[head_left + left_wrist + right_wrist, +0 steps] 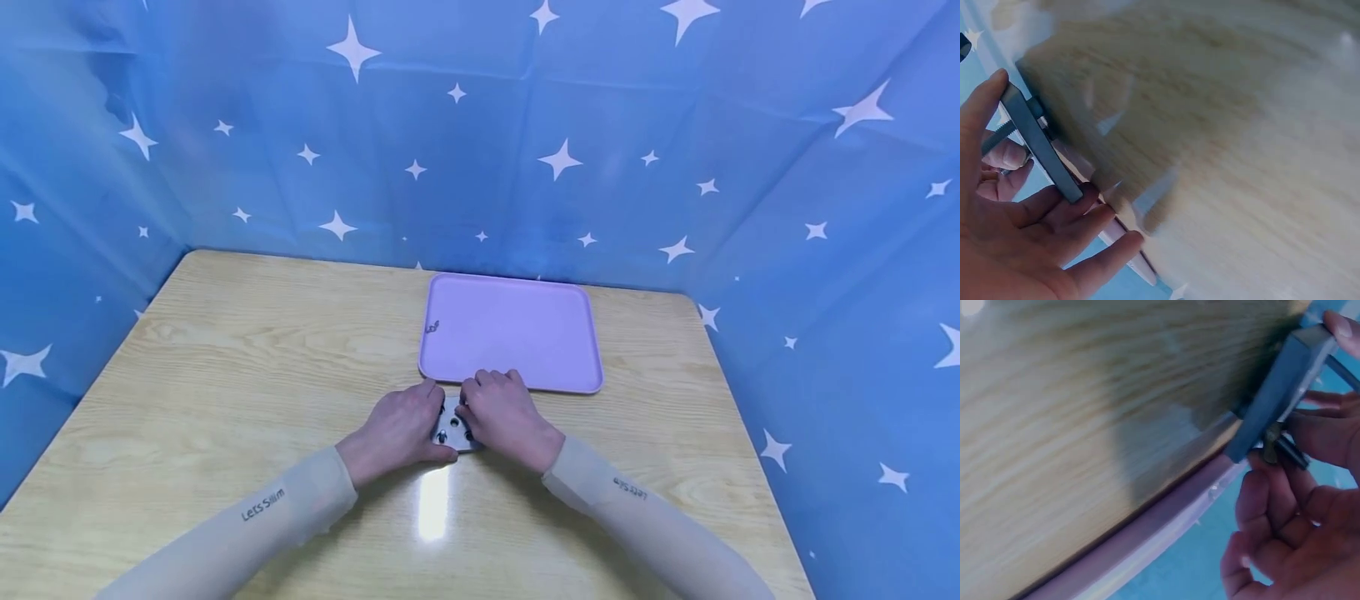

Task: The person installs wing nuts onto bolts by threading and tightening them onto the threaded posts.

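A small metal plate [453, 423] with holes and bolts through it lies between the two hands, just in front of the tray. My left hand [402, 423] holds it by its edges, thumb on one edge and fingertips on the opposite one. In the left wrist view the plate [1041, 144] is seen side-on, with a threaded bolt [999, 137] sticking out of its face. My right hand [501, 414] pinches a small brass-coloured wing nut [1272, 442] at a dark bolt [1291, 454] on the plate, its other fingers curled.
A lilac tray [517, 333] lies at the back of the wooden table [262, 358], its near edge right beyond the hands. A small dark mark [432, 327] shows at its left side. Blue curtains [480, 125] with white stars hang behind and beside the table.
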### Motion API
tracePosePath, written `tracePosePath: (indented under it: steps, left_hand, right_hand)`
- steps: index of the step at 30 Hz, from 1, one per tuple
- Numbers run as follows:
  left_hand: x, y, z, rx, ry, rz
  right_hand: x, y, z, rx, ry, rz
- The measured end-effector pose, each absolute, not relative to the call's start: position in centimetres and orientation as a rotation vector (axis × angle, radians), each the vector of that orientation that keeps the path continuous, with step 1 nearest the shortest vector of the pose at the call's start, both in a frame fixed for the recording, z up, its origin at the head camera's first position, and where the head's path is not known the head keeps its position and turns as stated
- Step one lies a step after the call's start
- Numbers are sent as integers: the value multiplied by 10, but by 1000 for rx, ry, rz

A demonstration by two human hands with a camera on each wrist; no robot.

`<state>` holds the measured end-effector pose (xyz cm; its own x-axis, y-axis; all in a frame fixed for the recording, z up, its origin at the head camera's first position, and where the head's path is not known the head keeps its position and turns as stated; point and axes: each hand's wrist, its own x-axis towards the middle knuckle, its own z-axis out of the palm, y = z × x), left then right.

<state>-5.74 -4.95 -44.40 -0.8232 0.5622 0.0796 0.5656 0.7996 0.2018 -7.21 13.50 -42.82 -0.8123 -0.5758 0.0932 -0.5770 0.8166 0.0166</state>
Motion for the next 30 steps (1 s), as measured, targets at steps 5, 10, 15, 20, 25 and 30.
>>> tracePosePath:
  steps: [5,10,15,20,25,30]
  left_hand:
    - [-50,-50,-447,-927,-2989,-278]
    - [-46,-57,-444,-896,-3092,-349]
    - [-46,-65,-440,-913,-3110,-459]
    - [-46,-71,-437,-1011,-3056,-580]
    - [-49,-76,-432,-1096,-3050,-617]
    - [-55,-86,-419,-1198,-3127,-681]
  right_hand:
    - [-71,147,-421,961,-3006,74]
    - [-68,166,-409,969,-3126,52]
    - [-65,179,-409,1078,-3149,198]
    - [-64,179,-417,1178,-3122,296]
    - [-67,174,-422,1140,-3037,245]
    - [-71,169,-426,1030,-2837,127]
